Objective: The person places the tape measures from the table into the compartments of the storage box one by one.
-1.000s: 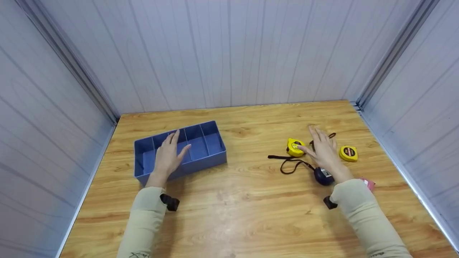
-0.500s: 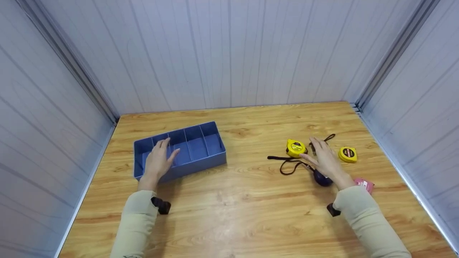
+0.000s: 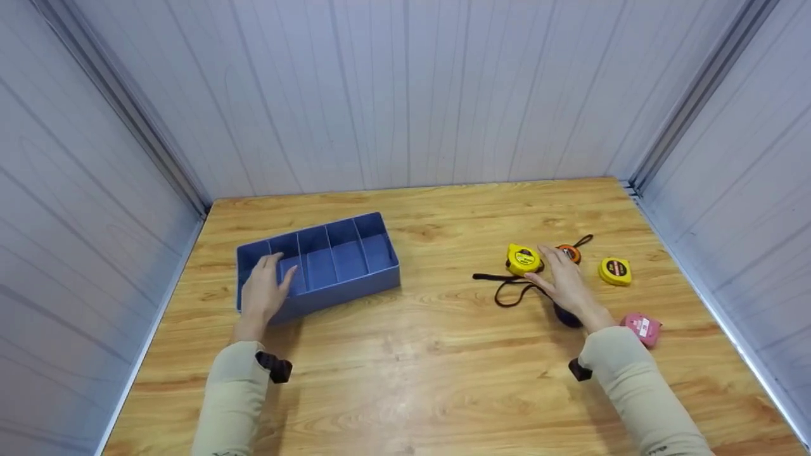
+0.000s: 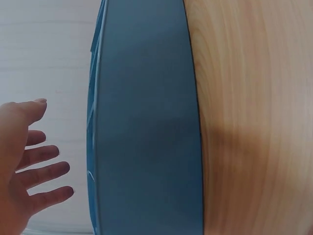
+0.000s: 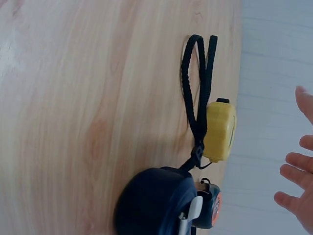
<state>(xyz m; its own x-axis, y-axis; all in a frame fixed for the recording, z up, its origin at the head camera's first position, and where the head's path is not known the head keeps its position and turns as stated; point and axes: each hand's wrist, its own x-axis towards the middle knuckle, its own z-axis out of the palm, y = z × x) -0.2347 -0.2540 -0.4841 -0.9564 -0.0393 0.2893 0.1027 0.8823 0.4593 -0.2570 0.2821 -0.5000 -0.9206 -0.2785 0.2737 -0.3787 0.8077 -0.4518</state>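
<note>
My left hand (image 3: 263, 291) hovers over the left end of a blue divided box (image 3: 348, 292), fingers spread and holding nothing. In the left wrist view that hand (image 4: 19, 166) is apart from the box's long wall (image 4: 146, 117). Above several tape measures, my right hand (image 3: 567, 285) is held with relaxed fingers and nothing in them. A yellow tape measure (image 3: 523, 260) lies by its thumb, and an orange-faced one (image 3: 569, 253) shows just beyond the fingers. Beneath the hand, a dark blue tape measure (image 5: 151, 200) with a black wrist strap (image 5: 203, 98) is partly hidden in the head view.
Farther right lie a second yellow tape measure (image 3: 615, 271) and a pink one (image 3: 643, 329), near the sleeve. The wooden table (image 3: 405, 380) is bounded by a pale panel wall (image 3: 405, 95) behind and panels on both sides.
My left hand has moved left and a little toward me over the box. My right hand has drawn back slightly, uncovering the orange-faced tape measure and the pink one.
</note>
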